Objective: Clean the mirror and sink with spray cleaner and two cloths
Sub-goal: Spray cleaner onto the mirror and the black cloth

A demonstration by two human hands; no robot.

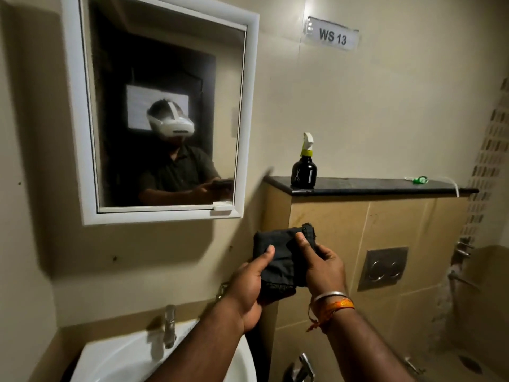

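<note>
Room: small tiled bathroom, beige walls, dim light. Label "WS 13" point(332, 36) high on the wall.

Dark cloth point(281, 252): folded into a thick pad, held in the air in front of the tiled half-wall, between both hands. Long axis runs roughly upright, tilted a little to the right at the top.

Left hand point(248, 288): grip closed round the cloth's lower left part, thumb lying across the front.

Right hand point(322, 266): grip pinching the cloth's upper right edge, thumb on the front face. Metal bangle and orange thread at the wrist.

Mirror point(165, 111): white frame, on the wall up and to the left of both grips, well apart; the left hand is the nearer. Open air lies between cloth and glass.

Sink point(115, 359): white basin, below and to the left of the grips, under the left forearm. Tap point(169, 325) upright at its back rim.

Spray bottle point(304, 165): black body, yellow collar, pale trigger head, standing upright on the dark ledge point(385, 186) above and slightly right of the grips; the right hand is the nearer. It stands near the ledge's left end, with bare ledge to its right.

Second cloth: cannot tell whether it is folded into the held pad.

Judgement: neither hand is free; one must let go before the bottle can be lifted.

Other: small green item point(420, 180) far along the ledge; steel flush plate point(382, 267) right of the grips.
</note>
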